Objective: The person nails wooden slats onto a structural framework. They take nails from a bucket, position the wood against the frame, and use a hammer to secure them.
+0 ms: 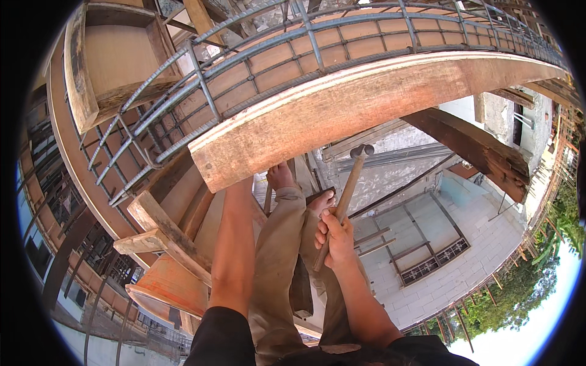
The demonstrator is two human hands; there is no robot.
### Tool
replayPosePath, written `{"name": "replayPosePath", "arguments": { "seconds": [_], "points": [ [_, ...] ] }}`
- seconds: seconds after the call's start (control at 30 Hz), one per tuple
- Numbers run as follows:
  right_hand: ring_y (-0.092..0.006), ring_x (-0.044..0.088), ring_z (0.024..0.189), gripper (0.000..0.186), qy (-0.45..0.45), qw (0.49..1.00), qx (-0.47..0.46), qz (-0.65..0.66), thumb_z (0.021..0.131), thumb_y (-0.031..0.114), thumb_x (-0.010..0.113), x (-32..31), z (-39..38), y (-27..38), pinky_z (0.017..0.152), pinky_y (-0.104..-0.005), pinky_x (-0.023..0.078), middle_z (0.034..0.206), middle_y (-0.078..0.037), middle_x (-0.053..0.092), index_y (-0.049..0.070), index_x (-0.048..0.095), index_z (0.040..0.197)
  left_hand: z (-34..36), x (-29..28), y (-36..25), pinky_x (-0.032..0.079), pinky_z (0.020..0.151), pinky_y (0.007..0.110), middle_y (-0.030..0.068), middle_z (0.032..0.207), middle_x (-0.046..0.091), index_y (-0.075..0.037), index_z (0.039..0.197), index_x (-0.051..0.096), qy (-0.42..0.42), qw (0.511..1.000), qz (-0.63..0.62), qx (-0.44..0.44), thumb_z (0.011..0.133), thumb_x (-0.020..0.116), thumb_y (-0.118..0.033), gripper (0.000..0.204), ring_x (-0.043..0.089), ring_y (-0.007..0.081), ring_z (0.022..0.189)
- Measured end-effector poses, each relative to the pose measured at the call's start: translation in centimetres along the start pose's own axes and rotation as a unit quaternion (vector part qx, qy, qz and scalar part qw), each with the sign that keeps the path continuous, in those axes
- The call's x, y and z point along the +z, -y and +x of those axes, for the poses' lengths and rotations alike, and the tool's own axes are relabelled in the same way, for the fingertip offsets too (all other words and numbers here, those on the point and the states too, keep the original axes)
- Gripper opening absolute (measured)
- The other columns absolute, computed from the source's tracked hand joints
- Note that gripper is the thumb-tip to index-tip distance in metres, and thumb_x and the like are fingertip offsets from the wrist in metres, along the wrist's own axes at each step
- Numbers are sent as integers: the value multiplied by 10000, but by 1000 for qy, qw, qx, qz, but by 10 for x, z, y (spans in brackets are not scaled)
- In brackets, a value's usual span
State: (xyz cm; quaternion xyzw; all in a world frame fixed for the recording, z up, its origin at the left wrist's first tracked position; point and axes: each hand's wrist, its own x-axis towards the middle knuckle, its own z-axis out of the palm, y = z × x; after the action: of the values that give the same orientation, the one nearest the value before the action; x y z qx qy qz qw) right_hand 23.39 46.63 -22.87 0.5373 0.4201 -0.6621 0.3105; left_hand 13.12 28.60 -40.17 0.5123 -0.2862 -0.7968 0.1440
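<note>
Gripping a hammer (pixel 349 188) below the long board (pixel 329 113)

The right hand (pixel 334 235) is clasping the hammer by its wooden handle, fingers curled tightly around it and the thumb lying along it. The handle's butt is sticking out below the grip, while the metal head is pointing up and slightly right of it, apart from the board's lower edge as seen here. To the left of the grip, the left forearm (pixel 235 244) is reaching up and disappearing behind the near end of the board. The board is hiding the left hand, so whether that one is spreading or pinching, I cannot tell.

Above the grip, the board is already standing on edge and running alongside the steel bar cage (pixel 310 36), so setting it there looks largely done. Whether it is being held by nails or only resting is not showing, and how much hammering is left cannot be judged. The head is touching nothing that I can make out.

Just above and left of the grip, the bare left foot (pixel 281 176) and right foot (pixel 323 201) are showing below the board. A dark timber beam (pixel 470 149) is slanting beyond the grip, up and right; an orange bucket (pixel 174 283) is lying low and left of it.
</note>
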Motion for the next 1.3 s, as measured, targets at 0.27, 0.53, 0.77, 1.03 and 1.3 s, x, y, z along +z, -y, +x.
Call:
{"name": "replayPosePath", "arguments": {
  "seconds": [0.27, 0.53, 0.77, 1.03, 1.3],
  "points": [
    [-91, 491, 508, 244, 15, 999, 44, 1, 945, 259, 713, 7, 0, -5, 442, -273, 403, 696, 20, 493, 112, 532, 1017, -2, 11, 2, 462, 707, 293, 26, 830, 600, -44, 956, 593, 8, 998, 11, 56, 948, 577, -86, 45, 559, 132, 788],
    [-104, 466, 500, 233, -10, 994, 17, -106, 946, 247, 691, 9, 18, -17, 419, -273, 395, 709, 4, 470, 98, 529, 1025, -8, 33, 6, 444, 689, 274, 6, 750, 573, -37, 923, 597, 29, 990, 64, 125, 937, 586, -59, 28, 541, 119, 755],
    [-98, 512, 523, 314, -10, 879, -14, -477, 955, 190, 658, -1, 36, -37, 446, -298, 457, 729, -33, 528, 38, 538, 1203, -16, -30, -13, 484, 897, 360, -1, 944, 575, -70, 1082, 601, -33, 997, 33, 59, 990, 582, -166, 135, 534, 113, 892],
    [-132, 529, 554, 389, 151, 892, 16, -426, 1043, 358, 498, 123, 119, -41, 471, -318, 482, 741, -46, 552, 74, 535, 1306, -28, -143, -11, 459, 688, 298, 12, 943, 618, -52, 1020, 676, -225, 952, 206, 37, 988, 566, -185, 176, 518, 99, 732],
    [-109, 414, 492, 399, 178, 924, 226, -254, 1059, 470, 416, 191, 144, -86, 418, -293, 386, 693, 11, 470, 104, 541, 1156, -38, -187, -10, 331, 387, 175, -9, 795, 612, -26, 960, 661, -76, 987, -116, -77, 983, 564, -180, 183, 475, 34, 518]
  ]
}}
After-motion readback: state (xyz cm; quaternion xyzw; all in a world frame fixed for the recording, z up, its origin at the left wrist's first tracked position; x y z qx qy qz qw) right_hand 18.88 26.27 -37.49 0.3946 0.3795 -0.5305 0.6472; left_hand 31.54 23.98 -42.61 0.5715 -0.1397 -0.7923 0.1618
